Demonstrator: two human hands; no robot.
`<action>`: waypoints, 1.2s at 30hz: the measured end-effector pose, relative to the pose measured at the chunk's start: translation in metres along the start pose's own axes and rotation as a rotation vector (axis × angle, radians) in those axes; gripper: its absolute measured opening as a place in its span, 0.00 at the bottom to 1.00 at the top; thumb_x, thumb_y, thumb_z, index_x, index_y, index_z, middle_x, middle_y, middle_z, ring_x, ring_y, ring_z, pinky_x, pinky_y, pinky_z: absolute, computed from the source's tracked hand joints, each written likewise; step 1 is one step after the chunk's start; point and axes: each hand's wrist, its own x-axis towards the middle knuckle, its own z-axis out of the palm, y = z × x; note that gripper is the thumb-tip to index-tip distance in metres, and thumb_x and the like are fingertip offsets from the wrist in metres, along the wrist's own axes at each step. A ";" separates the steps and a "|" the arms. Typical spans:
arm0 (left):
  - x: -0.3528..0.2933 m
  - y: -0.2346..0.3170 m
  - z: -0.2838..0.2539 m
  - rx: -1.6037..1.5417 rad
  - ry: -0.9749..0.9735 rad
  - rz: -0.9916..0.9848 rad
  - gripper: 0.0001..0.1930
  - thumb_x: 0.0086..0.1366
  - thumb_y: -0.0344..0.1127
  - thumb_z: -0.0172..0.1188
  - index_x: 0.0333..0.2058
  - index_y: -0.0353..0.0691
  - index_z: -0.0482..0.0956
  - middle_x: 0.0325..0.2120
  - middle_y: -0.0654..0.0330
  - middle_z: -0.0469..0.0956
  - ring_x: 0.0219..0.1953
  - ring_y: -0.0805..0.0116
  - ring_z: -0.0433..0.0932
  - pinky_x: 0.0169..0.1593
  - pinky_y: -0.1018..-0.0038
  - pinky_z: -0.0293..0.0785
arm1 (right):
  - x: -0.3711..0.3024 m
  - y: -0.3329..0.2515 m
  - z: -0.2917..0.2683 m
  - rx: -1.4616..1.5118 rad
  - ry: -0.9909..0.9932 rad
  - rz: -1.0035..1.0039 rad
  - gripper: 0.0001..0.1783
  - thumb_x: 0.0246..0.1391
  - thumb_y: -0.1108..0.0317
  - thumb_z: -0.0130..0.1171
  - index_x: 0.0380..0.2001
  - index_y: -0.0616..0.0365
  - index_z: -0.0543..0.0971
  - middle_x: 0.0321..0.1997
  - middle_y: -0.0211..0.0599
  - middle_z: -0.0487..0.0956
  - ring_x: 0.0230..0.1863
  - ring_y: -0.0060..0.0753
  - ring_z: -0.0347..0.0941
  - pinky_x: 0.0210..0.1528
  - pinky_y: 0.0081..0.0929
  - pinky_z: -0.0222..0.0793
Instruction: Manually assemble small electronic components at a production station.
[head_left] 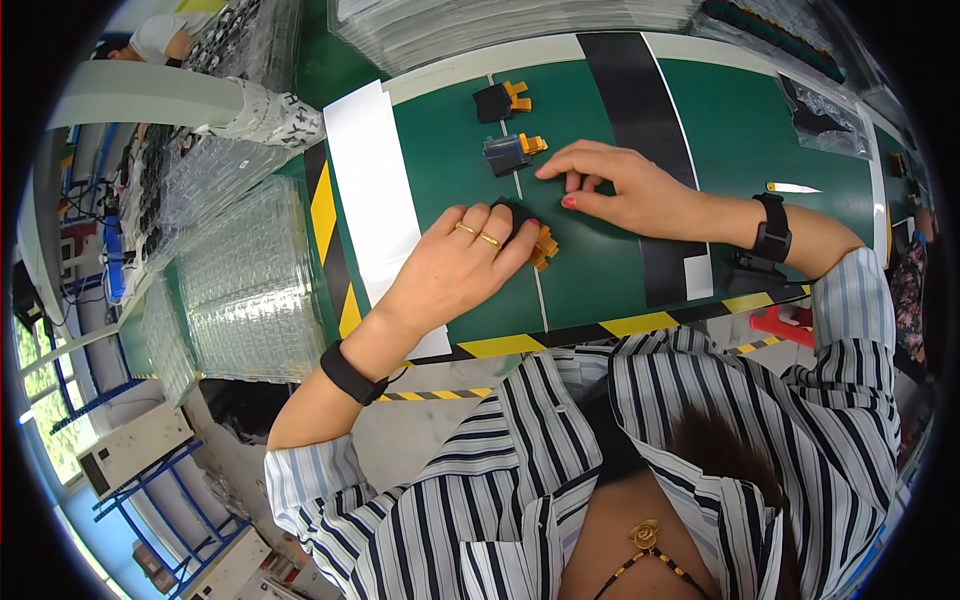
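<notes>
**Hands on small dark parts at the green desk**

The left hand [470,250] lies fingers curled over a small black part with an orange-yellow tab [535,240], gripping it against the green desk [450,160]. The right hand [610,185] rests flat just beside it, fingers spread and released, fingertips touching the desk near a second dark part [512,152] with a matching tab. A third such part [500,100] lies farther up along the same white line. Stacks of clear plastic trays [245,275] stand to the left of the desk.
</notes>
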 end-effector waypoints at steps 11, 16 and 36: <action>0.002 -0.001 0.002 -0.207 0.054 -0.135 0.15 0.51 0.35 0.60 0.38 0.42 0.71 0.40 0.57 0.72 0.43 0.62 0.73 0.44 0.71 0.70 | -0.016 0.004 0.029 -0.323 -0.056 -0.116 0.41 0.44 0.68 0.64 0.62 0.55 0.57 0.50 0.36 0.71 0.50 0.38 0.65 0.53 0.33 0.62; -0.004 0.002 0.011 -0.374 0.028 -0.302 0.16 0.50 0.35 0.63 0.36 0.40 0.69 0.45 0.53 0.72 0.45 0.57 0.73 0.44 0.68 0.72 | -0.010 0.002 0.030 -0.356 -0.065 -0.108 0.40 0.45 0.69 0.63 0.62 0.55 0.57 0.52 0.38 0.69 0.50 0.39 0.65 0.53 0.32 0.63; 0.003 0.006 0.014 -0.780 0.098 -0.568 0.21 0.47 0.21 0.64 0.38 0.37 0.62 0.38 0.52 0.70 0.39 0.49 0.71 0.40 0.65 0.70 | 0.012 0.001 0.040 -0.336 -0.006 -0.093 0.38 0.45 0.72 0.63 0.60 0.57 0.59 0.50 0.42 0.70 0.51 0.44 0.64 0.52 0.35 0.63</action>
